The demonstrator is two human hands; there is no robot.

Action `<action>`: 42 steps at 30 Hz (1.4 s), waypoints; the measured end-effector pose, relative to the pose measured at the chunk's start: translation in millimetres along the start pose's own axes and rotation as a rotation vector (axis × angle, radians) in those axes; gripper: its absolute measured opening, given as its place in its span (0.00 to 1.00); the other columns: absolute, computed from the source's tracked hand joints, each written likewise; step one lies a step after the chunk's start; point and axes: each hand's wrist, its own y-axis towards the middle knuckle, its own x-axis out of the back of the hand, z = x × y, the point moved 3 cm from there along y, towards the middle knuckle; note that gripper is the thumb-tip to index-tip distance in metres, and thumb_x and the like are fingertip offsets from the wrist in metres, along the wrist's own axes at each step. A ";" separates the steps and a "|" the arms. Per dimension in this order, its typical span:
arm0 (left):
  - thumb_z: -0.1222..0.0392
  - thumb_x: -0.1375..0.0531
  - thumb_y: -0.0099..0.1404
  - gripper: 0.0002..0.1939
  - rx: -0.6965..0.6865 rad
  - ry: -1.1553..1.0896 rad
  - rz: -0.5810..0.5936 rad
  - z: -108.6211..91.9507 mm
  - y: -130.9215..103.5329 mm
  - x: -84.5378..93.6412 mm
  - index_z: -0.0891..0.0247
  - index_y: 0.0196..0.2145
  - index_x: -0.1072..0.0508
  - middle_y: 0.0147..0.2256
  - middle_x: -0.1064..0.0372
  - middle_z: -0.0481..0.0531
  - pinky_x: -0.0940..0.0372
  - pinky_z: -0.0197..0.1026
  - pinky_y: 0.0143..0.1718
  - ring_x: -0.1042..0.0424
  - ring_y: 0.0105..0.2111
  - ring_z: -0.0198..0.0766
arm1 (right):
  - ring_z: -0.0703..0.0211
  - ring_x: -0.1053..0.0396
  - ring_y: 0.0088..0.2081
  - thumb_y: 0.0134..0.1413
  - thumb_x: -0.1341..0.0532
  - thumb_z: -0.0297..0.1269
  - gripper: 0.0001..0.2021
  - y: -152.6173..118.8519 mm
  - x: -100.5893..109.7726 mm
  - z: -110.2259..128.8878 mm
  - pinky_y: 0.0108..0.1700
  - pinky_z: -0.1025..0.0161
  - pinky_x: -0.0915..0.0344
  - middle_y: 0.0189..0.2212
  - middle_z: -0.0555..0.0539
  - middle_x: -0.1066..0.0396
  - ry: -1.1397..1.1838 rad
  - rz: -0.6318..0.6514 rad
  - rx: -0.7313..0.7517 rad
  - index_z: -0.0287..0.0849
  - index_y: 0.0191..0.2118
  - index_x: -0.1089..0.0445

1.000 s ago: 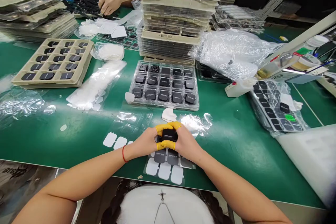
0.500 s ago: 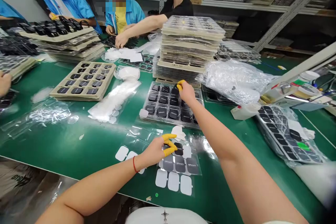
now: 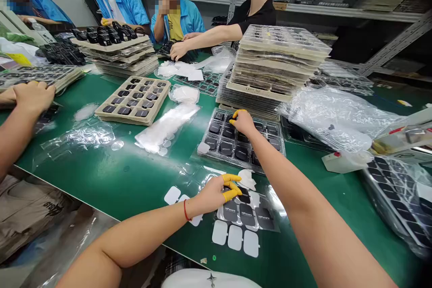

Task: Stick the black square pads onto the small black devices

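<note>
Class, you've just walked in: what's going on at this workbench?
The person's right hand, in yellow finger covers, is at the back row of a clear tray of dark squarish pieces. The left hand is near dark HiFuture labels; whether it grips anything is unclear. Across the table, a co-worker's hand is at a dark pile.
</note>
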 end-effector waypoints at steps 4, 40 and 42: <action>0.58 0.42 0.62 0.19 0.040 -0.099 0.018 0.3 1.5 -0.2 0.65 0.51 0.34 0.37 0.26 0.55 0.38 0.44 0.46 0.29 0.40 0.42 | 0.55 0.35 0.39 0.47 0.39 0.30 0.14 -24.5 18.4 4.6 0.41 0.60 0.39 0.37 0.44 0.32 0.081 -0.048 0.042 0.39 0.43 0.35; 0.64 0.39 0.58 0.23 0.064 -0.049 0.151 4.2 -10.8 -27.6 0.58 0.49 0.41 0.36 0.37 0.48 0.37 0.38 0.35 0.34 0.33 0.35 | 0.51 0.36 0.39 0.56 0.45 0.34 0.10 -242.8 10.2 -31.4 0.38 0.57 0.41 0.39 0.40 0.31 -0.052 0.107 0.228 0.39 0.42 0.31; 0.62 0.38 0.58 0.23 0.095 -0.020 0.141 5.3 -10.7 -26.7 0.58 0.50 0.40 0.34 0.35 0.48 0.36 0.38 0.33 0.33 0.32 0.35 | 0.55 0.36 0.33 0.55 0.45 0.31 0.07 -242.7 13.6 -28.7 0.35 0.60 0.41 0.31 0.44 0.31 0.051 0.133 0.160 0.40 0.35 0.31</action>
